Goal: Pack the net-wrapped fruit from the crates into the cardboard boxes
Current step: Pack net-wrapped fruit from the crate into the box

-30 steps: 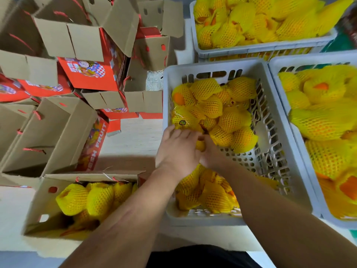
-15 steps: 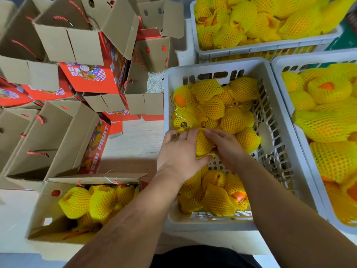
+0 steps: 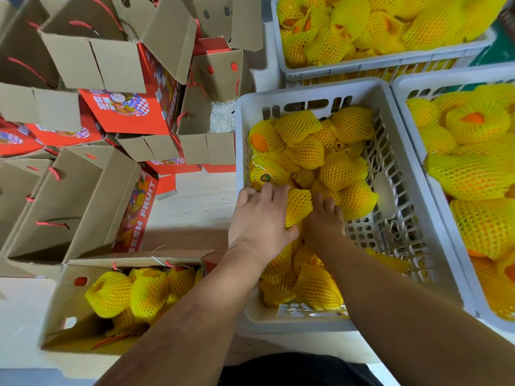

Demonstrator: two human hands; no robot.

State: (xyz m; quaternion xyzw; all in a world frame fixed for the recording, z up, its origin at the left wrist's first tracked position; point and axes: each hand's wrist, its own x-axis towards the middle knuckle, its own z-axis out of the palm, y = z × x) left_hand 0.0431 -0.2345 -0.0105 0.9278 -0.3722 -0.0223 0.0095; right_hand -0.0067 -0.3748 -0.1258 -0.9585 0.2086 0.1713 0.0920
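Note:
Both hands reach into the middle white crate (image 3: pixel 412 207), which holds several fruits in yellow foam net. My left hand (image 3: pixel 259 218) grips one net-wrapped fruit (image 3: pixel 298 207) from its left side, thumb under it. My right hand (image 3: pixel 323 218) lies just right of that fruit with its fingers curled down among the fruit below; what they hold is hidden. At the lower left an open cardboard box (image 3: pixel 61 307) contains several wrapped fruits (image 3: pixel 142 293).
Two more white crates full of wrapped fruit stand at the right (image 3: pixel 401 87) and at the back (image 3: pixel 390 61). Open empty cardboard boxes with red printed sides and red rope handles (image 3: pixel 83 196) are piled to the left. Pale table surface (image 3: pixel 200 199) shows between boxes and crate.
My left hand has taken hold of one wrapped fruit and raised it slightly. My right hand slid from beside it to dig down into the fruit pile.

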